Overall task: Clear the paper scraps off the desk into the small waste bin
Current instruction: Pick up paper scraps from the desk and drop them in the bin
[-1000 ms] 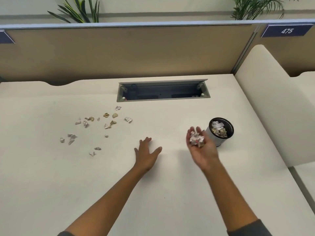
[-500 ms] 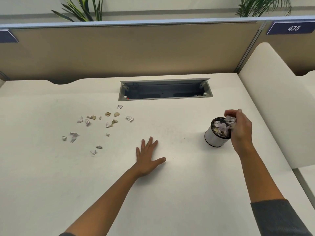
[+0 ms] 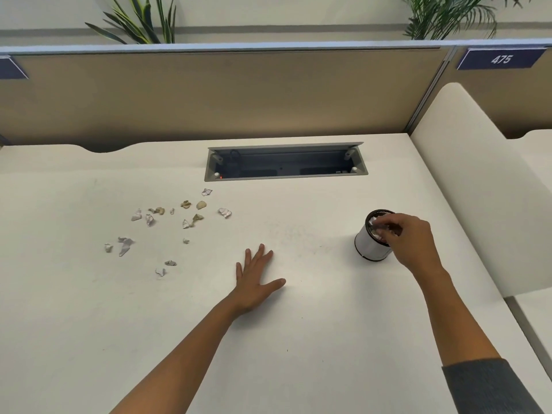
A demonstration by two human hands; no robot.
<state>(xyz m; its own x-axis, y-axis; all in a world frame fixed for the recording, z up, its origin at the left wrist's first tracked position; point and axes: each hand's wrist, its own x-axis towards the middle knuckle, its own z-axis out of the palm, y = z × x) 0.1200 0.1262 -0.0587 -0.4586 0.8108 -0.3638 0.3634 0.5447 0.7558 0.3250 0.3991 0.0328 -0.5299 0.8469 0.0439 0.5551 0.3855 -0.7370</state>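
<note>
Several crumpled paper scraps [image 3: 224, 212] lie scattered on the white desk [image 3: 298, 339], left of centre. A small white waste bin [image 3: 369, 245] with a dark rim stands at the right, filled with scraps. My right hand [image 3: 409, 238] is over the bin's mouth, its fingers curled down round a bunch of white scraps [image 3: 377, 223] at the rim. It hides the bin's right side. My left hand [image 3: 256, 276] rests flat on the desk with its fingers spread, between the loose scraps and the bin, touching no scrap.
An open grey cable tray [image 3: 285, 162] is sunk into the desk behind the scraps. A tan partition [image 3: 239, 94] closes the back. A white rounded divider [image 3: 466, 180] stands just right of the bin. Plants show above the partition.
My right hand carried a palmful of scraps from beside the bin up over it, turned over, and lowered onto its mouth. My left hand stayed flat on the desk.
</note>
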